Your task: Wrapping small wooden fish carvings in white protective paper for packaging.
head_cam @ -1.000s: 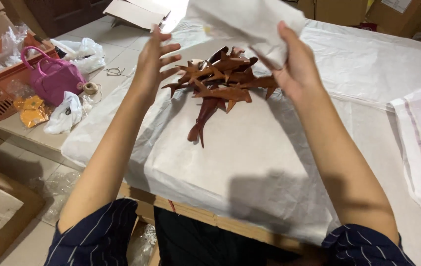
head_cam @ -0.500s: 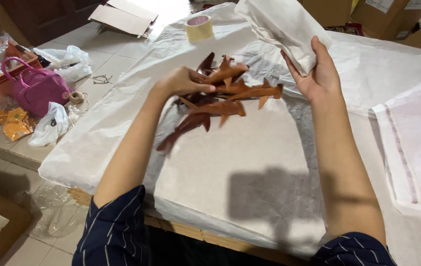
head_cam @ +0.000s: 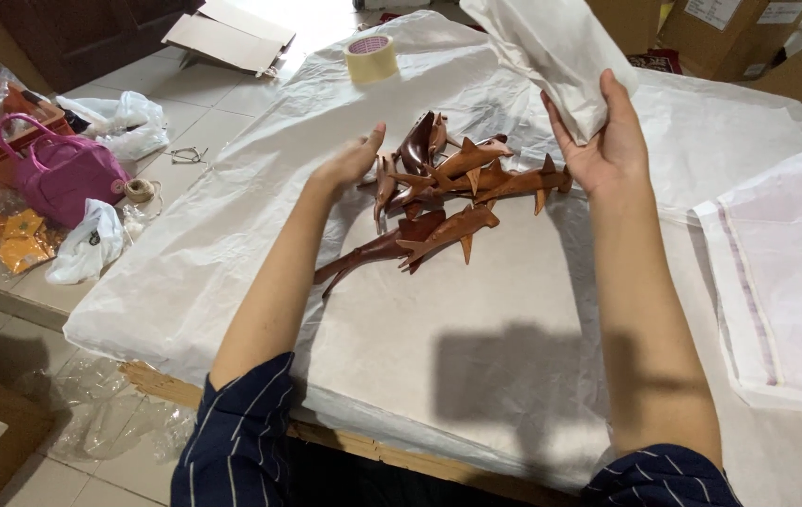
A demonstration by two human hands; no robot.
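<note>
Above wooden sharks (head_cam: pixel 448 188), right hand (head_cam: pixel 607 141) grips white bag (head_cam: pixel 551 47); left hand (head_cam: pixel 349 164) open.

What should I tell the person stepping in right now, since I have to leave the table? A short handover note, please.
Left hand: open, holding nothing, beside the pile of brown wooden fish carvings.
Right hand: grips a white paper sheet lifted above the pile.
The carvings lie unwrapped on the paper-covered table; tape roll stands beyond them.
Done: none wrapped.
Left: all the carvings.

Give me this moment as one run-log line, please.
left hand: open, at wooden sharks | right hand: holds white paper | tape roll: behind
</note>
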